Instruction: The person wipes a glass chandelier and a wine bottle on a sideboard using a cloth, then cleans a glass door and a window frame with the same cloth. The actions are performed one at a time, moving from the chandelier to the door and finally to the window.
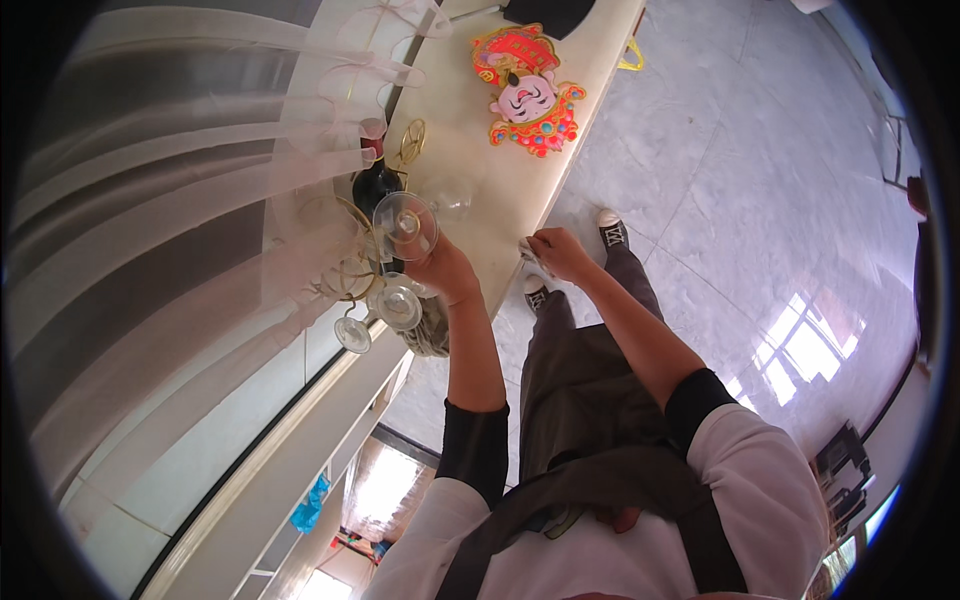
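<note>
My left hand [444,271] reaches in among upside-down stemmed wine glasses on a gold wire rack [358,279]. The clear round foot of one wine glass [405,226] covers my fingertips, so their grip is hidden. Two more glass feet, a nearer one [399,307] and a lower one [352,334], show beside my wrist. A dark wine bottle [377,184] with a red neck lies along the rack. At the edge of the pale counter [495,214], my right hand [561,253] pinches a crumpled light cloth [531,253].
Sheer curtains [225,180] hang against the rack on the left. A red cartoon-face decoration [531,101] and a black flat object [551,15] lie farther along the counter. A bunched grey cloth [429,330] sits below my left wrist. Glossy tile floor [720,187] stretches to the right.
</note>
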A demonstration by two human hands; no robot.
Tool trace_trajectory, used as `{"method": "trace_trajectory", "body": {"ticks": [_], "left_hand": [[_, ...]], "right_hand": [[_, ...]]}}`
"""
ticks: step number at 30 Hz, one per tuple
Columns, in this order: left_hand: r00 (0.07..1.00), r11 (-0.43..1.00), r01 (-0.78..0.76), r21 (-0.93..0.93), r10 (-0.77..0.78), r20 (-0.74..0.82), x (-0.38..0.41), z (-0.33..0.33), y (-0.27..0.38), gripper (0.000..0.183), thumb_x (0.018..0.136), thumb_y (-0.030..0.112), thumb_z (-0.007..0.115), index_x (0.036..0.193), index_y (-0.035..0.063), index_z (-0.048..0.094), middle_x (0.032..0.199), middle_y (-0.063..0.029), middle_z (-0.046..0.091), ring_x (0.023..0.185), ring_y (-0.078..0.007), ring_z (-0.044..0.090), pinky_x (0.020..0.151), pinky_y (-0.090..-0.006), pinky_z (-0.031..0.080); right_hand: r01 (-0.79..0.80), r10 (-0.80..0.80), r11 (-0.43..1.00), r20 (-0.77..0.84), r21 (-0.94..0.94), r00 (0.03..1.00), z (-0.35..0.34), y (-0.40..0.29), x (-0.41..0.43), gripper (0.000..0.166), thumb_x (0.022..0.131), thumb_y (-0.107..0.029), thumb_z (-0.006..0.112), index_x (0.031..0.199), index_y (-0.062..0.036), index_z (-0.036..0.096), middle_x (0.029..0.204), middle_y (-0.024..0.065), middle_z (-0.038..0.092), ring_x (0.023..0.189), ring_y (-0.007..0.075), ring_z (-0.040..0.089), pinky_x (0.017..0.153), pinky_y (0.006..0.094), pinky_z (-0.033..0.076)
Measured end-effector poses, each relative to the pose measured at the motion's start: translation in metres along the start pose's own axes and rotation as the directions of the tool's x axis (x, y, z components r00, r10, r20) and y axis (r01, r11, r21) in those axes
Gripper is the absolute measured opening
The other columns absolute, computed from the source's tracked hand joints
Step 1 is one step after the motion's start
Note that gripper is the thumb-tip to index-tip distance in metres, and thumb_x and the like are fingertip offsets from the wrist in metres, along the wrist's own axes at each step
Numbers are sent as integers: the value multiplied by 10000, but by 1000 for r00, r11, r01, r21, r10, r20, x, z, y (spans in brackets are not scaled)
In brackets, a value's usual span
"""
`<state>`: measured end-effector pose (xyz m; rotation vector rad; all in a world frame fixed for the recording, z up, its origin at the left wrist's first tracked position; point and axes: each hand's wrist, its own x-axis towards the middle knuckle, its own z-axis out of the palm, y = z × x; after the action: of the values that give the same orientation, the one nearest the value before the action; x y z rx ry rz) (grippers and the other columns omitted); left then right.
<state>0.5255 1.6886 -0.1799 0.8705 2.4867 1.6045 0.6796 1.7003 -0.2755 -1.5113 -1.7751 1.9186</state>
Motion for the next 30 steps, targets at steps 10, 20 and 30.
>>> {"method": "trace_trajectory", "body": {"ticks": [10,20,30], "left_hand": [[945,975,198,97,-216,244,-78,-138,-23,321,847,61,562,1142,-59,528,1129,-170,559,1007,-259,566,872,-343,456],[959,996,5,-94,22,282,-22,-112,-18,196,810,55,624,1000,8,613,1005,-78,591,902,-180,576,782,-285,468],[968,990,-16,-139,50,244,-21,-109,-32,125,796,-56,575,894,-24,646,922,-80,644,848,-153,590,787,-279,474]], "right_hand": [[161,-12,596,-192,787,981,49,-48,-60,280,908,-221,536,1063,9,574,813,-18,571,736,60,518,642,215,425],[689,-511,701,-542,186,667,124,-108,-41,176,783,52,573,950,4,600,967,93,512,818,211,559,666,292,465],[488,-406,872,-504,36,763,124,-30,-16,112,732,14,586,833,-25,614,855,130,542,774,309,536,684,367,450]]}}
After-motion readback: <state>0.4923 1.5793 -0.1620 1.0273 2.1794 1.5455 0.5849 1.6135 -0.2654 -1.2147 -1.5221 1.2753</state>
